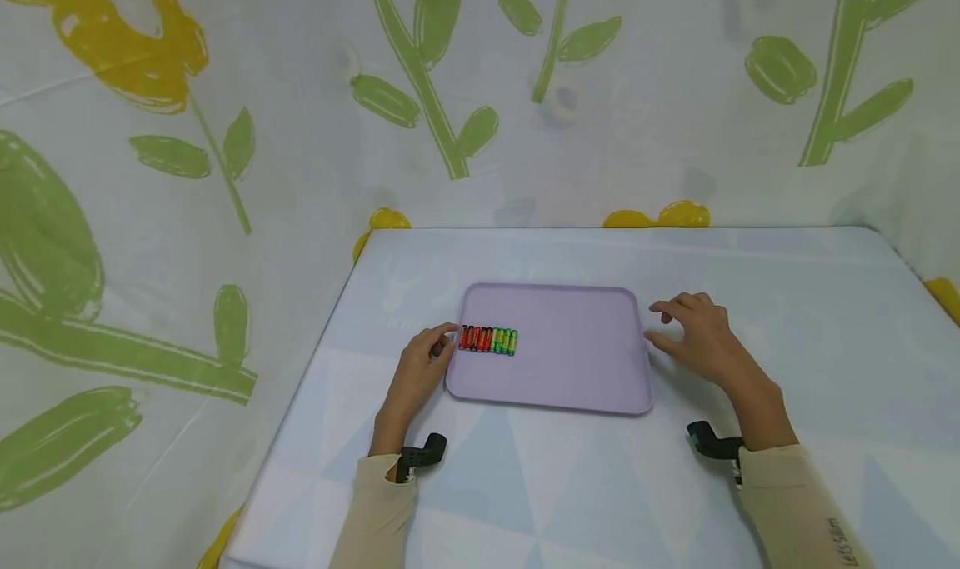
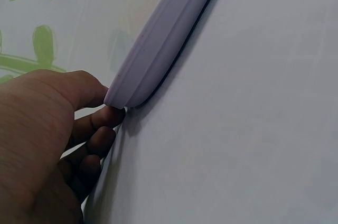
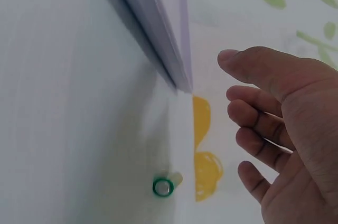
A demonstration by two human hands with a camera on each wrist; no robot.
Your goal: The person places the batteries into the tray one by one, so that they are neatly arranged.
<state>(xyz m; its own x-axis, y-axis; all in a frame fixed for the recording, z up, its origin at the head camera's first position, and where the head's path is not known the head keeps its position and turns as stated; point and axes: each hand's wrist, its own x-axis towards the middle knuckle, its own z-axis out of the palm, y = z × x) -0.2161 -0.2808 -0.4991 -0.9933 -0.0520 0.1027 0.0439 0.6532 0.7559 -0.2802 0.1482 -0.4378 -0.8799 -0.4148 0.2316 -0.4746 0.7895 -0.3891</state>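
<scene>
A lilac tray (image 1: 577,348) lies on the table. At its left side a row of red-and-black batteries (image 1: 475,338) continues into green batteries (image 1: 505,341), all side by side. My left hand (image 1: 420,365) pinches the tray's left rim; in the left wrist view the thumb (image 2: 87,89) is on the rim's edge and a fingertip (image 2: 115,114) is under it. Just off the tray's right side is my right hand (image 1: 701,340), thumb and fingers apart and loosely bent, holding nothing. The right wrist view shows a gap between this hand (image 3: 296,113) and the tray (image 3: 158,28).
A small cylinder with a green-ringed end (image 3: 163,187) stands out on the table in the right wrist view. The pale table (image 1: 487,477) has blue triangles. Behind it and to the left hangs a white cloth (image 1: 637,136) with green leaves and yellow flowers.
</scene>
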